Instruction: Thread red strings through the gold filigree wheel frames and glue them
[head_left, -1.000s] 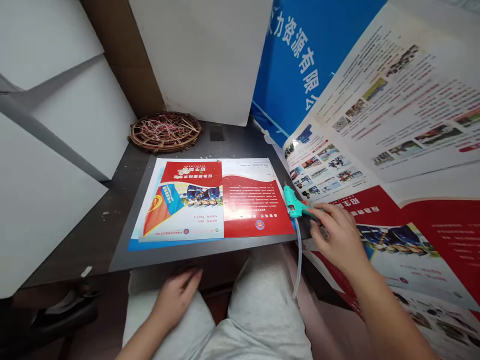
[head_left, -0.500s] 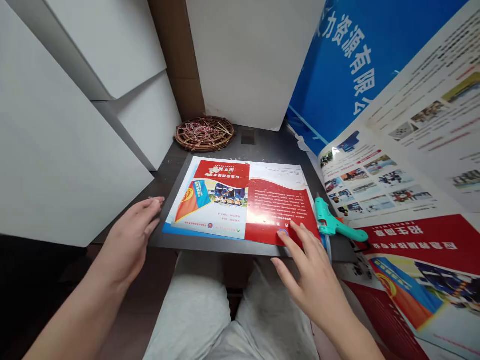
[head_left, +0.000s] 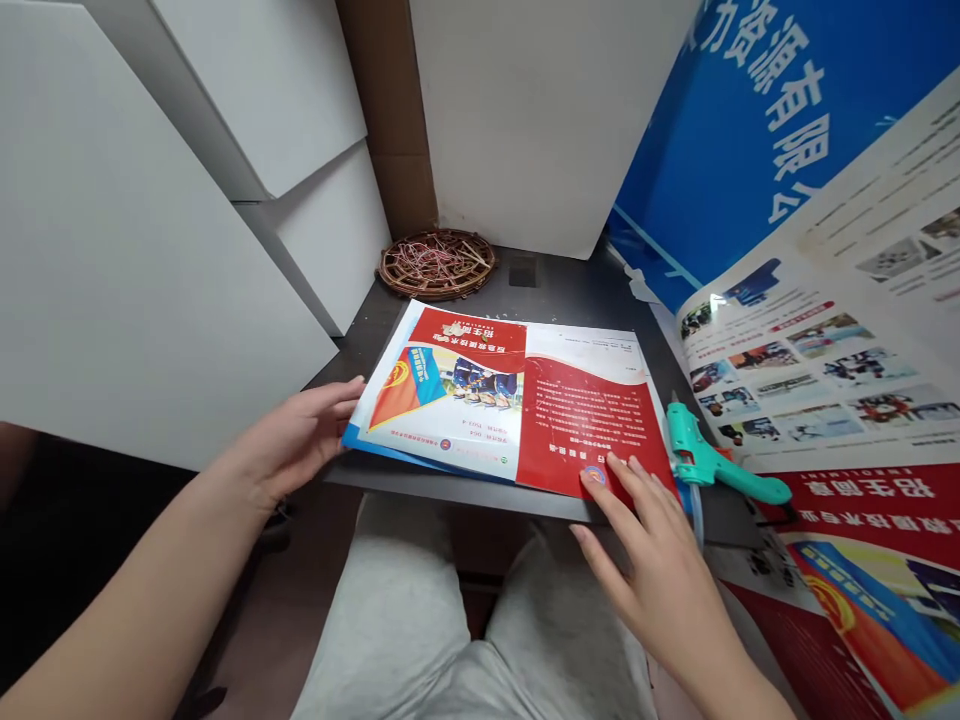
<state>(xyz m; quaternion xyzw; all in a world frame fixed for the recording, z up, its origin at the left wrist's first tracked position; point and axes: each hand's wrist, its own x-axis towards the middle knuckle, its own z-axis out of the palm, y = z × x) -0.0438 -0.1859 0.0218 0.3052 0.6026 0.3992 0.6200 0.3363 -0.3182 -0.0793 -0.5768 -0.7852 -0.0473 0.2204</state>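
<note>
A printed brochure [head_left: 480, 400], spread open with red, white and blue panels, lies on a dark tabletop above a blue-edged sheet. My left hand [head_left: 300, 435] is at its left edge, fingers stretched out and touching the side; that edge looks slightly raised. Whether the fingertips reach underneath is hidden. My right hand [head_left: 649, 540] is open, with its fingertips resting on the lower right of the red page and its thumb off the near edge. Just right of the brochure is a teal glue gun [head_left: 701, 455].
A round woven wicker tray [head_left: 436, 265] holding pinkish strands sits at the back. White boxes [head_left: 300, 240] rise at the left, and a white panel [head_left: 525, 120] stands behind. To the right are a blue sign [head_left: 720, 150] and large printed sheets [head_left: 817, 370].
My left hand has moved right to meet the brochure's left edge, which now looks a little lifted. The right hand keeps its place on the page. The view has shifted slightly left.
</note>
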